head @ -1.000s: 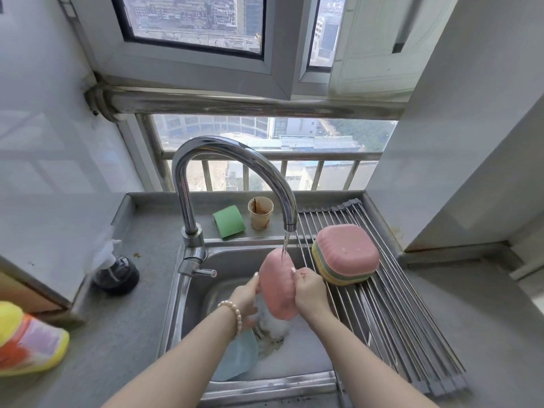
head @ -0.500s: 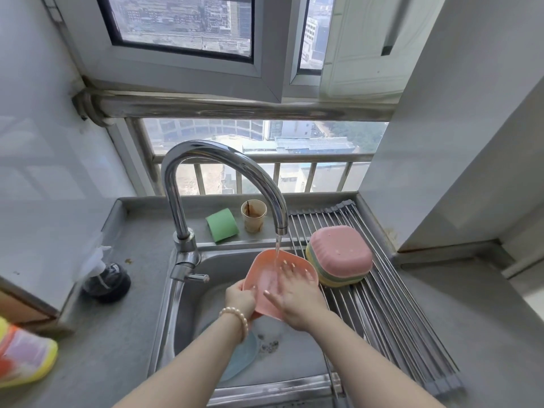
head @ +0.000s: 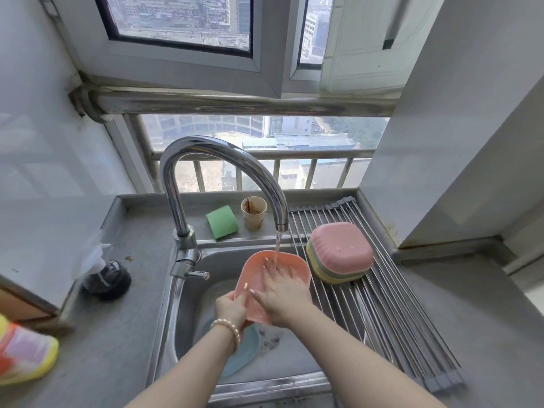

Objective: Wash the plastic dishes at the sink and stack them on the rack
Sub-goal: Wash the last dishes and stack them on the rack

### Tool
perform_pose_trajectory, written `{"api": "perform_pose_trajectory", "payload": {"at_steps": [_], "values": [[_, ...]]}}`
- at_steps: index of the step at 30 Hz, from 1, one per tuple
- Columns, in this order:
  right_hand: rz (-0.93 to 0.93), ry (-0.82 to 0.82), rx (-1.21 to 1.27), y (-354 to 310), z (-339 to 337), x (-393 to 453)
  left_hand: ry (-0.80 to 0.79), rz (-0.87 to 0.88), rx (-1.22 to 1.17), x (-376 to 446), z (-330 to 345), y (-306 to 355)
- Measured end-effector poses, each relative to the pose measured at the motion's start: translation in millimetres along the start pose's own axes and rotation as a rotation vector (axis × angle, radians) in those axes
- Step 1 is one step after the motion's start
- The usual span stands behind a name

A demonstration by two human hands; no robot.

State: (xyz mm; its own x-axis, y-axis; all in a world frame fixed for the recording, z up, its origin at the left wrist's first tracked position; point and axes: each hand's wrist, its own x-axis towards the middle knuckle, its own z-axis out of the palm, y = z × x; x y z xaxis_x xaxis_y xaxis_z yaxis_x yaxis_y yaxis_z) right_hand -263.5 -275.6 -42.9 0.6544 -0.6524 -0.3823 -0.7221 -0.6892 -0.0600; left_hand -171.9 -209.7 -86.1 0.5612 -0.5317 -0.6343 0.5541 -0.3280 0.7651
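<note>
The salmon-pink square plastic dish (head: 259, 278), edge-on a second ago, now faces up under the tap over the sink, left hand (head: 231, 309) gripping its edge, right hand (head: 284, 295) flat inside, rinsing.

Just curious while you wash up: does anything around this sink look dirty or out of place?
The paper cup behind the tap has brown stains inside, and dark specks lie in the sink by the drain. Nothing else stands out.
</note>
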Motion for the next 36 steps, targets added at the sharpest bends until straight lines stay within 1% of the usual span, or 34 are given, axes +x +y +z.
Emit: {"api": "perform_pose_trajectory", "payload": {"at_steps": [2,6,8,9,10,11,13,14,15,16,17,18,19,21,23,25,27,28,31,33,34,35,36], "values": [[-0.040,0.000,0.044,-12.7,0.4,7.6,0.012,0.007,-0.007,-5.1,5.5,2.0],[-0.293,-0.085,0.109,-17.6,2.4,-3.3,-0.013,0.002,-0.120,-0.5,-4.7,14.1],[-0.350,-0.084,0.053,-7.1,6.1,-11.4,-0.033,-0.002,-0.151,2.2,-11.5,18.9],[-0.339,-0.066,-0.005,-1.4,6.7,-12.5,-0.051,-0.003,-0.142,1.3,-12.4,19.6],[-0.286,-0.045,-0.042,3.7,7.7,-10.4,-0.066,-0.004,-0.127,-1.9,-11.4,19.2],[-0.189,-0.030,-0.048,7.3,6.4,-6.0,-0.075,-0.004,-0.110,-3.5,-8.4,15.8],[-0.035,-0.004,-0.001,6.5,3.0,8.4,-0.093,0.010,-0.089,-8.1,-1.3,7.9],[-0.029,0.011,0.045,0.3,0.6,14.0,-0.087,0.020,-0.096,-9.5,2.5,6.9],[-0.058,0.024,0.090,-8.1,-0.7,17.2,-0.081,0.013,-0.114,-10.2,3.6,8.2],[-0.096,0.033,0.129,-16.3,-2.3,17.4,-0.107,-0.003,-0.142,-12.8,4.5,10.6],[-0.128,0.033,0.182,-23.6,-3.9,17.0,-0.135,0.012,-0.120,-13.6,4.4,13.0],[-0.159,0.017,0.255,-30.7,-3.8,15.3,-0.143,0.031,-0.074,-14.2,2.1,16.1],[-0.189,-0.003,0.337,-35.3,-4.2,13.3,-0.137,0.011,-0.069,-13.4,0.4,19.9],[-0.243,-0.064,0.462,-38.0,-2.0,9.5,-0.190,-0.029,-0.114,-12.1,-2.5,22.8],[-0.264,-0.080,0.477,-35.8,3.9,3.0,-0.234,0.003,-0.092,-9.7,-5.1,27.6],[-0.306,-0.023,0.390,-27.8,9.3,-6.0,-0.210,0.019,-0.169,-3.8,-7.3,33.8],[-0.356,0.059,0.324,-14.0,12.9,-13.1,-0.131,0.038,-0.197,0.5,-11.1,39.0],[-0.384,0.110,0.279,-6.2,13.8,-17.2,-0.097,0.048,-0.154,0.9,-11.9,40.8],[-0.465,0.432,0.061,17.4,23.7,-20.3,-0.005,0.153,0.119,2.9,-14.2,47.2],[-0.454,0.544,-0.004,31.0,31.6,-15.7,-0.002,0.211,0.259,1.7,-14.7,51.9],[-0.437,0.593,-0.002,34.5,32.6,-14.1,-0.013,0.203,0.302,3.0,-16.1,53.5],[-0.423,0.633,0.050,35.3,34.5,-13.3,-0.023,0.169,0.323,5.1,-18.6,54.5],[-0.413,0.646,0.193,35.2,34.8,-15.4,-0.039,0.129,0.310,6.6,-20.6,55.5]]}}
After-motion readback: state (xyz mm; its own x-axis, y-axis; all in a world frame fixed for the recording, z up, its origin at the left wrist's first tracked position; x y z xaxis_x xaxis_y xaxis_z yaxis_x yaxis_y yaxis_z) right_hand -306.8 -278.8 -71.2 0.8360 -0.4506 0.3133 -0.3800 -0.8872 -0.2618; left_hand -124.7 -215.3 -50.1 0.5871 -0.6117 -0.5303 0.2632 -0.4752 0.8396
